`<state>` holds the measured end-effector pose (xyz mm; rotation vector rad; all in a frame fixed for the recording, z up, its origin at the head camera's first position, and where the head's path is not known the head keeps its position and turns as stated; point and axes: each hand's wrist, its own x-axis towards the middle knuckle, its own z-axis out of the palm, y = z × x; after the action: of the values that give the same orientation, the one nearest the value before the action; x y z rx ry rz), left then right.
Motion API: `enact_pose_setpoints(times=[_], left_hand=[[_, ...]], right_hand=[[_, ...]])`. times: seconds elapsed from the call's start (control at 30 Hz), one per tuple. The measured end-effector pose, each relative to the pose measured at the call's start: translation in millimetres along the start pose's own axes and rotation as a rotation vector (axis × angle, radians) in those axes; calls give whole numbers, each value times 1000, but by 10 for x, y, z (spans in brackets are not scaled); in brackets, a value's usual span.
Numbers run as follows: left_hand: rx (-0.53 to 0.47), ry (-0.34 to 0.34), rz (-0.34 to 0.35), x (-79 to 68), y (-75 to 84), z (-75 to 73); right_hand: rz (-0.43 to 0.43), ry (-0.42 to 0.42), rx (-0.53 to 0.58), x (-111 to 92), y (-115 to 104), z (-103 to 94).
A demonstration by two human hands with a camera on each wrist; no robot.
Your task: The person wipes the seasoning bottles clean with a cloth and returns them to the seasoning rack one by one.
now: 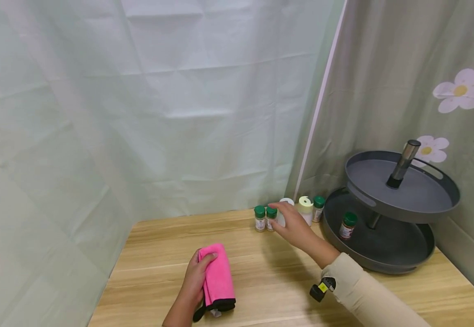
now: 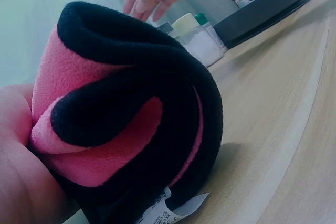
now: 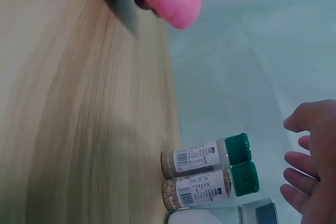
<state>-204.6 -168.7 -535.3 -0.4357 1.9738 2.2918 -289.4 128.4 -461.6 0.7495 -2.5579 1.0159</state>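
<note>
My left hand (image 1: 193,278) grips a folded pink cloth (image 1: 219,279), thumb on top, over the front of the table. In the left wrist view the cloth's black-edged folds (image 2: 207,108) curl in layers, and a white tag (image 2: 157,209) sticks out below. My right hand (image 1: 293,225) reaches toward the back edge, fingers apart and holding nothing. Two green-capped spice jars (image 1: 259,219) stand side by side near its fingertips. The right wrist view shows the hand just above the green caps (image 3: 238,149), with a gap between. Behind the hand a white-topped jar (image 1: 287,200) is partly hidden.
Right of the hand stand a jar with a pale yellow lid (image 1: 305,205) and another green-capped jar (image 1: 318,209). A dark two-tier round tray (image 1: 404,200) stands at the right, a green-capped spice jar (image 1: 347,225) on its lower tier. Curtains hang behind the wooden table (image 1: 159,254).
</note>
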Motion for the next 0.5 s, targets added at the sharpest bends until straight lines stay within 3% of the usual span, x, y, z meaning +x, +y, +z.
enact_pose_setpoints(times=[0.37,0.5], left_hand=[[8,4,7,-6,4,8],[10,6,7,-9,11,11]], right_hand=[[-36,-82,-228,266,28,220],[-27,-103,-367,341,19,295]])
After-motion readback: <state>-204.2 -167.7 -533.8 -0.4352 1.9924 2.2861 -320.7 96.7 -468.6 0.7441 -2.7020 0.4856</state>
